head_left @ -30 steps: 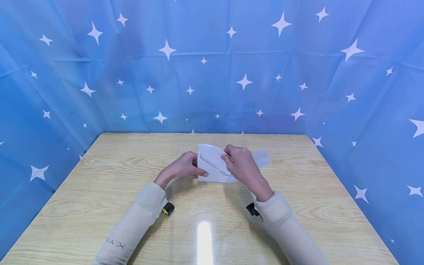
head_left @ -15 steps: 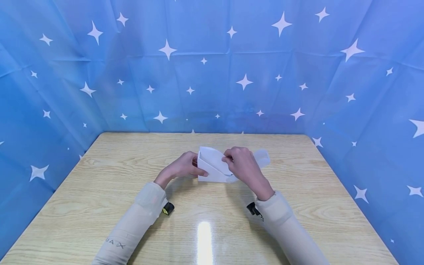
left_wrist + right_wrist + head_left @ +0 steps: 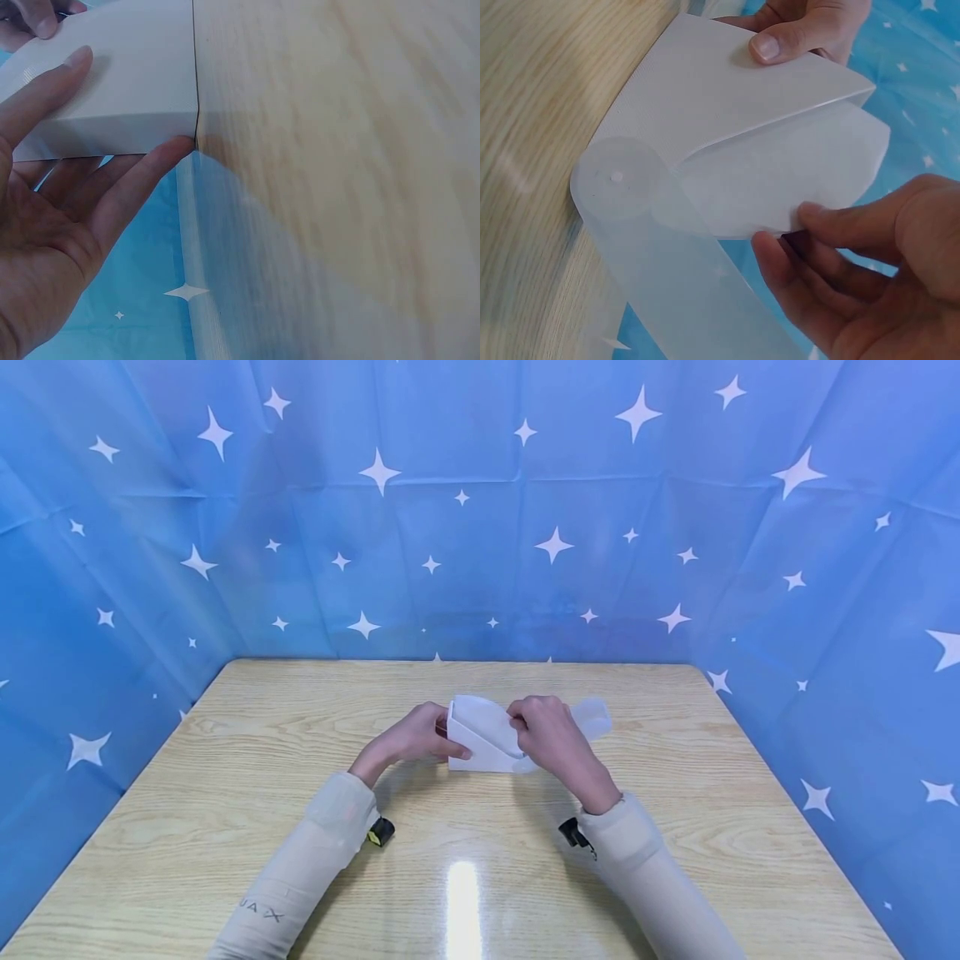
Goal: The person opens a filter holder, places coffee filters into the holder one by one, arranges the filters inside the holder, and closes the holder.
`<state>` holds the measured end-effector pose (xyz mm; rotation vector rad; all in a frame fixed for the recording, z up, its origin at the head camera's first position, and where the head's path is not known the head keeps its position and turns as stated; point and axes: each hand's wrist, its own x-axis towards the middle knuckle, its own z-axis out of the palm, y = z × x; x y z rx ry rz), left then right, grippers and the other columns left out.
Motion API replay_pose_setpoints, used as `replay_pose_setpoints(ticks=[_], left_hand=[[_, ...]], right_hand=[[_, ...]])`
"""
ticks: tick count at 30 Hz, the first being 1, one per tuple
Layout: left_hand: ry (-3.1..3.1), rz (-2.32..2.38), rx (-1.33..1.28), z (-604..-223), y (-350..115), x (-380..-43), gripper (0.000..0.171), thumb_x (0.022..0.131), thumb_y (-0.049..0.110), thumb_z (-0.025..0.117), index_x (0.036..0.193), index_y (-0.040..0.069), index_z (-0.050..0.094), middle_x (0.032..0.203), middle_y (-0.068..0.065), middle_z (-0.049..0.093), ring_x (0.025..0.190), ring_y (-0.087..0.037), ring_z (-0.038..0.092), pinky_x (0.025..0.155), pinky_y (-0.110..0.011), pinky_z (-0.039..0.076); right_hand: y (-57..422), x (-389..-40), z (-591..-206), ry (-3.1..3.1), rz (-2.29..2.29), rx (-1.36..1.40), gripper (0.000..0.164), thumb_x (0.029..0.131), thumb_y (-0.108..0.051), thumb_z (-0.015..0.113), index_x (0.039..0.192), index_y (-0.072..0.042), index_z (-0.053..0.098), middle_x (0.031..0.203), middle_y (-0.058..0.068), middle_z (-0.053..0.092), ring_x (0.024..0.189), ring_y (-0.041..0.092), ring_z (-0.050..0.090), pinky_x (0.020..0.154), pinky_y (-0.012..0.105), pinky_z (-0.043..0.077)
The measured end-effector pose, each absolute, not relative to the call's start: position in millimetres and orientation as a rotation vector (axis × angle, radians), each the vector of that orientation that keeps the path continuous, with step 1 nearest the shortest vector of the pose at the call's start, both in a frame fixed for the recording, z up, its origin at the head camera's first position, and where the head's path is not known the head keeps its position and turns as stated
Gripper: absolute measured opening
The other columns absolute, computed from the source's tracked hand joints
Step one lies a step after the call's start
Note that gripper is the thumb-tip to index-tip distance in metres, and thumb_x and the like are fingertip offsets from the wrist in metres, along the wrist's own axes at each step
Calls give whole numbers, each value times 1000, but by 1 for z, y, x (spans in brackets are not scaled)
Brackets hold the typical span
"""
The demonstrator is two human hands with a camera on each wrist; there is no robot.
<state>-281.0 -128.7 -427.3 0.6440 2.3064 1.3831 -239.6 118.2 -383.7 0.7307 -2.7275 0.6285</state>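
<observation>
A white slant-cut box [image 3: 697, 82] stands on the table with its sloped mouth towards the right in the head view. My left hand [image 3: 412, 737] holds its tall end, thumb on the near face and fingers round the far side. From the mouth rises a thin white sheet with a curved edge, like paper [image 3: 780, 161]. My right hand [image 3: 553, 739] pinches that sheet's edge between thumb and fingers. A long translucent plastic cover [image 3: 671, 244], fixed by a round pivot at the box's low corner, swings out to the right, partly behind my right hand in the head view.
The wood-grain table [image 3: 300, 693] spreads around the box, with a bright light reflection near its front. A blue star-patterned curtain [image 3: 465, 552] hangs behind and at both sides. Small black wrist devices [image 3: 381, 832] sit beside the sleeves.
The paper's upper edge has sunk lower at the box mouth, and my right fingers have shifted slightly down and right with it. My left hand and the box have stayed still.
</observation>
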Motion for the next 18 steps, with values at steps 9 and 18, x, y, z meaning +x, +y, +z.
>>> replay_pose_setpoints(ticks=[9,18], left_hand=[[2308,1379,649,-428,-128,-281,30,86,14,85,114,9,74,100,-8,78,81,-23,72,74,-50,63],[2309,1381,661,-428,-129,-282,31,86,15,84,115,9,74,101,-8,78,81,-22,72,73,-48,64]], right_hand=[[117,-240,-387,-2742,704,640,6,97,-3,68,100,-4,73,85,9,75,59,12,58,59,27,51],[116,-241,-389,-2739,683,641,8,98,-5,67,98,-5,75,84,8,75,58,10,57,61,28,53]])
